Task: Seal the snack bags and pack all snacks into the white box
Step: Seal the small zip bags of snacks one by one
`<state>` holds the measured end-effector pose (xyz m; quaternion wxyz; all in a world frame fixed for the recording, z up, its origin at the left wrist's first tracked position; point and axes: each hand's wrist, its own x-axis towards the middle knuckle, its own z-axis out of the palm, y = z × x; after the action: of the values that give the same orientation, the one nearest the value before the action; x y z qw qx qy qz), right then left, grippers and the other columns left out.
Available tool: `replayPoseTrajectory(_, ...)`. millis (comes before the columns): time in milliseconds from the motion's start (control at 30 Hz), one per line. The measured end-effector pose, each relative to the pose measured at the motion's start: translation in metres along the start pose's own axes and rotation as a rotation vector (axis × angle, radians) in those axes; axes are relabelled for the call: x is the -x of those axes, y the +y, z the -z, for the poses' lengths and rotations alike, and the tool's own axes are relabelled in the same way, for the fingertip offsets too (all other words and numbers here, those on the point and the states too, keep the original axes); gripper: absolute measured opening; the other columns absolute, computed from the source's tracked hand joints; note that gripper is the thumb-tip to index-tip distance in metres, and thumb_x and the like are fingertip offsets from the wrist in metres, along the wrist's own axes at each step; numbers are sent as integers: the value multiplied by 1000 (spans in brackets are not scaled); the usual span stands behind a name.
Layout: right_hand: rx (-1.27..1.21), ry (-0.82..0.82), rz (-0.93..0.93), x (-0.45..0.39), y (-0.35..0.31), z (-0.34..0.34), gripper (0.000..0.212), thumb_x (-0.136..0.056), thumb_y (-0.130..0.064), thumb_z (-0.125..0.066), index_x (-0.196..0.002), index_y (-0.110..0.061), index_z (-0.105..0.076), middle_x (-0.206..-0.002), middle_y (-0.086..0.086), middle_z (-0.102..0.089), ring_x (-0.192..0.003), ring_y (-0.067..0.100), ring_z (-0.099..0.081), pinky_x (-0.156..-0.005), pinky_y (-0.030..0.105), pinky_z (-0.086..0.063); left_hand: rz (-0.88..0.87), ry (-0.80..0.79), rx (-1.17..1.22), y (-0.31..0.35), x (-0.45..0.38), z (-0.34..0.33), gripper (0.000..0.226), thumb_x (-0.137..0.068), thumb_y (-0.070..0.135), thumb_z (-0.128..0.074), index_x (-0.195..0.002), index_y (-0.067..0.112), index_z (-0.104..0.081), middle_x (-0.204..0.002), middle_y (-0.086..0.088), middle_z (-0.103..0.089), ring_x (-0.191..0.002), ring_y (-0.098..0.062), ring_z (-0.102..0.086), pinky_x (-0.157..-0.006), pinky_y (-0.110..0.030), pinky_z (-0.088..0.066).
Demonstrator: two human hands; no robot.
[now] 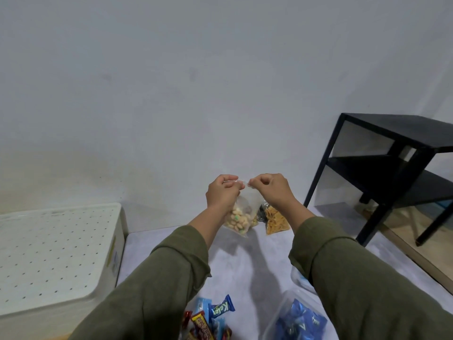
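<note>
A clear zip bag of pale round snacks (239, 220) hangs in the air in front of me. My left hand (221, 192) pinches its top edge on the left and my right hand (268, 188) pinches the same edge on the right. The white box (56, 256) stands at the left with its dotted lid on. Behind the held bag, a clear bag of orange sticks (275, 220) lies on the surface. Wrapped candy bars (210, 320) lie in a heap at the bottom centre. A clear bag of blue-wrapped snacks (300, 322) lies at the bottom right.
A black metal side table (392, 168) stands at the right on a wooden floor. A pale wall rises right behind the grey work surface (247, 261). A dark snack bag (261, 214) lies partly hidden behind the held bag.
</note>
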<state>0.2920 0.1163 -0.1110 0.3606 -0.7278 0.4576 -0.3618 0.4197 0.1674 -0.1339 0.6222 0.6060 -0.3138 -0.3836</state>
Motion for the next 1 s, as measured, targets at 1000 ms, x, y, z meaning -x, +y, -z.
replayPoseTrajectory(1000, -23, 16, -33, 13, 2, -6, 11, -87, -17, -64, -77, -12, -64, -76, -1, -62, -77, 14, -54, -76, 29, -46, -98, -14, -48, 1, 18, 2, 44, -82, 17, -68, -119, 30, -48, -89, 12, -60, -75, -2, -58, -55, -16, -42)
